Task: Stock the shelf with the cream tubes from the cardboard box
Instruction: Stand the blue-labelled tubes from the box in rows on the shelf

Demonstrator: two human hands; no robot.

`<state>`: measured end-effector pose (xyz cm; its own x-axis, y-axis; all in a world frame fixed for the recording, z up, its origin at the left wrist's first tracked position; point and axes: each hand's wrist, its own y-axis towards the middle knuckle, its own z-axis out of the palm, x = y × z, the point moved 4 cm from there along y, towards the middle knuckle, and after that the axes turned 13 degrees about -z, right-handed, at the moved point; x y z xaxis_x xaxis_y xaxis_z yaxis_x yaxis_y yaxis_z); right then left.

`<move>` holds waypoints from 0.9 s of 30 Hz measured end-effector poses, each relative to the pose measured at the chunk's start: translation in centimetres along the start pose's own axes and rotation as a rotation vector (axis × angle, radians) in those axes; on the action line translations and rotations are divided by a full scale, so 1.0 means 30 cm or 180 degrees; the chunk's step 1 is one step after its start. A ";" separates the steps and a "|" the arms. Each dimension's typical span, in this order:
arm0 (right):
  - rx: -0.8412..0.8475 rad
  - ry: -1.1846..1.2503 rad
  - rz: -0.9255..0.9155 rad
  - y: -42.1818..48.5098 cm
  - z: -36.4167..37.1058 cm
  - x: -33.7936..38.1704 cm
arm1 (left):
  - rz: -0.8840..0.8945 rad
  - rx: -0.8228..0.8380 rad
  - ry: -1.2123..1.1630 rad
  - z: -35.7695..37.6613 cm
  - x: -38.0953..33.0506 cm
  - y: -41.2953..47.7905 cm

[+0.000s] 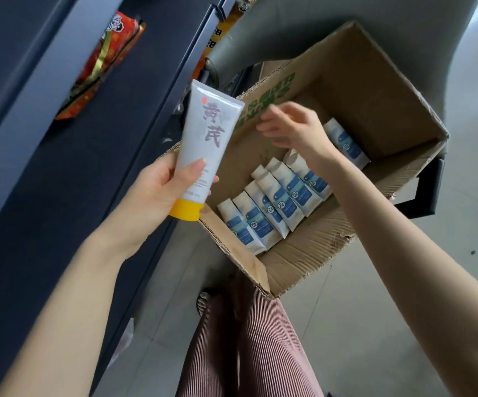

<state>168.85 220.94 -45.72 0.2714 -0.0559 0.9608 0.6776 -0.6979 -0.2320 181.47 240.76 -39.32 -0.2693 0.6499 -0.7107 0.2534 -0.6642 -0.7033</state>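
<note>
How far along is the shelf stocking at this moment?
Done: no cream tube shows on the shelf, only red packets. In hand: the left hand grips a yellow-capped tube; the right hand hovers open over the box. Left: several blue tubes lie in the box.

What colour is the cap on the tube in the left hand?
Yellow cap, head view.

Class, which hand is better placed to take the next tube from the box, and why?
Right. The right hand hovers open and empty over the blue tubes in the box; the left hand grips a yellow-capped tube, beside the shelf.
</note>
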 end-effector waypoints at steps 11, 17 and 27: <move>0.2632 -0.3060 0.0060 -0.168 0.358 -0.384 | 0.0005 -0.0245 -0.0511 -0.067 0.054 -0.010; 0.3073 -0.4012 -0.0492 -0.176 0.414 -0.424 | -0.0052 -0.0326 -0.0599 -0.094 0.073 0.003; 0.3294 -0.4835 -0.1318 -0.169 0.397 -0.392 | -0.0144 -0.0549 -0.0572 -0.131 0.077 -0.040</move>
<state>170.37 233.63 -57.66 -0.0945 0.9803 0.1737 0.7824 0.1810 -0.5958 184.19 244.49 -40.17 -0.4409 0.5912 -0.6754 0.3881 -0.5530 -0.7373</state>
